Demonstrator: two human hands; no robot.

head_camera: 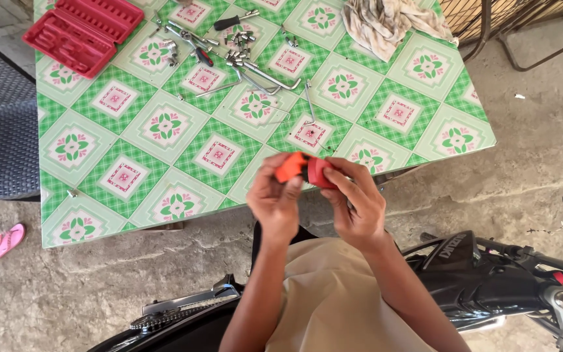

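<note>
Covering the low table (131, 140) is a green-and-pink patterned cloth, strewn at its far end with an open red socket case (83, 29), loose sockets and hex keys (249, 62) and a rag (386, 23), on a concrete floor (522, 169). The left hand (274, 199) and right hand (358, 202) both clasp a small orange-and-red part (304, 169) with curled fingers, just over the table's near edge. A black motorcycle (477, 274) lies close beneath the forearms.

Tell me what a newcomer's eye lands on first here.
First, the two hands at centre, left hand and right hand, together gripping a small orange and red plastic part. Behind them lies the green floral-patterned table cover, with an open red plastic tool case at its far left corner and scattered metal sockets and hex keys beside it.
</note>
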